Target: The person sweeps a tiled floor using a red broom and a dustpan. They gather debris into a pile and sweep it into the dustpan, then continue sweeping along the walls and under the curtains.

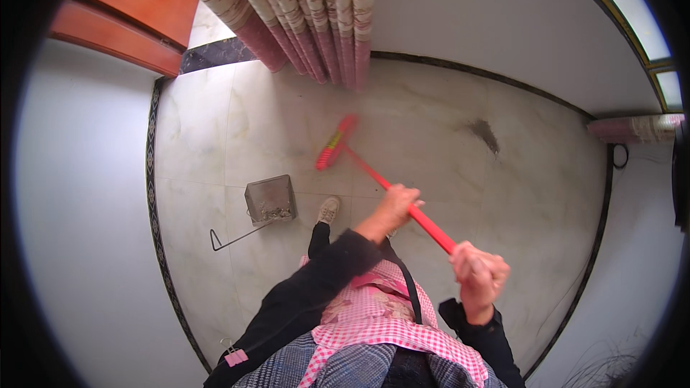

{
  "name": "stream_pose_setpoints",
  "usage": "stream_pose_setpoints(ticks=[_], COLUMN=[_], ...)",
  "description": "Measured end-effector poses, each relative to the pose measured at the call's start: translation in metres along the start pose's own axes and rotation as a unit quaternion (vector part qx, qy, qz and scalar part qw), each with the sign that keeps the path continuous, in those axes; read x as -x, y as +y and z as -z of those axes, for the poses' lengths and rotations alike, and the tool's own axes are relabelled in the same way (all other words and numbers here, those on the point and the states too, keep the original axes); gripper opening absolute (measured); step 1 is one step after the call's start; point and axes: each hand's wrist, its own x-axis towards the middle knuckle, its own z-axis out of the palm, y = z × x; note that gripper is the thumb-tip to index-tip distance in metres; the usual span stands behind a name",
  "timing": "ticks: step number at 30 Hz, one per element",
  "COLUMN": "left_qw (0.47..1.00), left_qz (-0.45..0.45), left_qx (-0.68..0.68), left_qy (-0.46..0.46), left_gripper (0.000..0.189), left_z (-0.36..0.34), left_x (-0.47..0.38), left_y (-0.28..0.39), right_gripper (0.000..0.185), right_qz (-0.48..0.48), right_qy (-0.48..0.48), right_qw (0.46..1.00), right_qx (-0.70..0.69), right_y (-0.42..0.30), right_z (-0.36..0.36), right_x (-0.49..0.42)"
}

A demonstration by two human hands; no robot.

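My left hand [397, 206] wraps around the middle of a red broom handle [372, 173]. Higher up, at the handle's near end, my right hand [480, 275] grips it too. The red broom head [335, 143], blurred, is at or just above the pale tiled floor [426, 183], left of the handle. To the left lies a metal dustpan [269, 199] with grey debris in it and a bent wire handle [237, 240]. A pile of grey dirt [485, 136] lies on the floor to the right.
A long patterned curtain [323, 21] hangs at the far side, next to an orange-brown door [145, 0] and a dark threshold [215, 54]. Walls with dark skirting [153, 172] bound the floor. A cable [566, 288] runs along the right. My shoe [328, 210] is beside the dustpan.
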Motion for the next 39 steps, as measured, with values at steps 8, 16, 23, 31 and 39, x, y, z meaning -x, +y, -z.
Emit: stream_pose_setpoints(ticks=[8, 16, 23, 31, 39], left_qw=[0.997, 0.994, 0.995, 0.997, 0.989], left_qz=[-0.021, 0.094, 0.067, -0.009, 0.146], left_qx=[0.075, -0.049, 0.015, 0.075, -0.021], left_qy=[-0.017, 0.007, 0.066, 0.005, 0.000], left_gripper=[0.025, 0.020, 0.020, 0.021, 0.020], left_z=[0.015, 0.009, -0.071, -0.074, -0.047], left_x=[-0.026, 0.045, -0.001, -0.044, 0.067], left_y=[0.089, 0.012, 0.068, 0.141, 0.065], right_gripper=[0.043, 0.035, 0.029, 0.039, 0.029], right_qz=[0.083, -0.026, 0.011, 0.056, -0.044], right_qy=[-0.023, -0.106, -0.123, -0.041, -0.177], right_qw=[0.996, 0.991, 0.992, 0.997, 0.977], right_qx=[0.021, -0.078, 0.015, -0.033, -0.108], right_y=[-0.081, 0.023, -0.019, -0.092, 0.012], right_z=[0.018, 0.023, 0.092, 0.121, 0.089], right_x=[0.004, -0.001, -0.003, 0.008, 0.015])
